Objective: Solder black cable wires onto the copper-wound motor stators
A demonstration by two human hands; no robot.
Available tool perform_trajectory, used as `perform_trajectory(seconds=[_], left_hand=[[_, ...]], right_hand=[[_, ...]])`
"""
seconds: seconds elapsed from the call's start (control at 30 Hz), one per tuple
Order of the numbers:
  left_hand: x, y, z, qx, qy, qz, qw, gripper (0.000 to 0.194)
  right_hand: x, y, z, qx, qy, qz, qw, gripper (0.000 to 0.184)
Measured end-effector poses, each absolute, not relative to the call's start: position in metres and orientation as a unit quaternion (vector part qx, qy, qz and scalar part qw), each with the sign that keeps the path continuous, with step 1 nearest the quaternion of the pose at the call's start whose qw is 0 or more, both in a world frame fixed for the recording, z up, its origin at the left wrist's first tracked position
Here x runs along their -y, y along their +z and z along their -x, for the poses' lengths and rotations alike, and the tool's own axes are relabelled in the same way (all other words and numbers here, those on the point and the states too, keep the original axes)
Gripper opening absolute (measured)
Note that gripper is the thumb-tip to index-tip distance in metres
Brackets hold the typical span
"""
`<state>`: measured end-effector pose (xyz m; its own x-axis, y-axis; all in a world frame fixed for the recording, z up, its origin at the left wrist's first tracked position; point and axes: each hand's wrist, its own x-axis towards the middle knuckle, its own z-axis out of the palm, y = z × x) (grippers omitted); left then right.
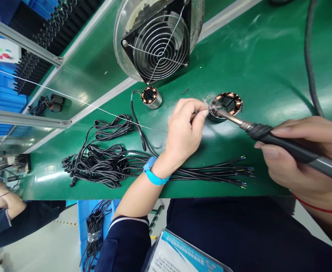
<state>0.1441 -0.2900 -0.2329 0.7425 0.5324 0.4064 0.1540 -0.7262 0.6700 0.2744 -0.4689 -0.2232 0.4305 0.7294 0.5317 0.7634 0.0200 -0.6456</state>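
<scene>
My right hand (pixel 304 158) grips a soldering iron (pixel 284 145), its tip against the left side of a motor stator (pixel 226 105) with copper windings. My left hand (pixel 187 128), wearing a blue wrist strap (pixel 154 172), pinches a thin solder wire at the iron's tip. The pale strand of solder wire (pixel 98 108) runs in from the upper left to this hand. Thin leads stick out at the stator's left edge. Further left stands a second stator (pixel 151 97) joined to a black cable (pixel 134 117). The exact contact point is partly hidden by the iron.
Bundled black cables (pixel 103 162) lie along the green bench (pixel 270 75), their stripped ends under my left forearm. A fan with a wire guard (pixel 160 53) stands behind. A thick cord (pixel 310 56) hangs at right. A co-worker's arm (pixel 13 202) shows at far left.
</scene>
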Motion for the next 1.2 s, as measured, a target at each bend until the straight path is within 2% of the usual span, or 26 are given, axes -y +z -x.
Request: perform_trajectory(seconds=[0.1,0.23,0.57,0.8,0.93,1.07,1.1,1.2], left_hand=[[0.29,-0.233,-0.144,-0.19,0.31,-0.874,0.322,0.017],[0.29,-0.233,-0.144,-0.187,0.307,-0.875,0.326,0.016],[0.29,-0.232,-0.145,-0.186,0.311,-0.874,0.322,0.016],[0.29,-0.233,-0.145,-0.187,0.309,-0.876,0.32,0.016],[0.29,-0.233,-0.145,-0.182,0.31,-0.873,0.329,0.016],[0.291,-0.233,-0.145,-0.196,0.308,-0.867,0.34,0.017],[0.291,-0.233,-0.145,-0.2,0.306,-0.865,0.343,0.017],[0.291,-0.233,-0.145,-0.206,0.301,-0.864,0.347,0.018]], right_hand=[[0.469,-0.226,-0.272,0.551,-0.04,0.679,0.484,0.008],[0.465,-0.226,-0.271,0.534,-0.056,0.669,0.515,0.014],[0.468,-0.227,-0.275,0.547,-0.029,0.671,0.5,0.007],[0.465,-0.229,-0.275,0.557,-0.039,0.66,0.501,0.01],[0.461,-0.235,-0.276,0.558,-0.095,0.629,0.533,0.012],[0.462,-0.236,-0.279,0.571,-0.104,0.632,0.513,0.006],[0.464,-0.235,-0.28,0.572,-0.092,0.645,0.499,0.01],[0.47,-0.23,-0.282,0.574,-0.075,0.681,0.448,0.036]])
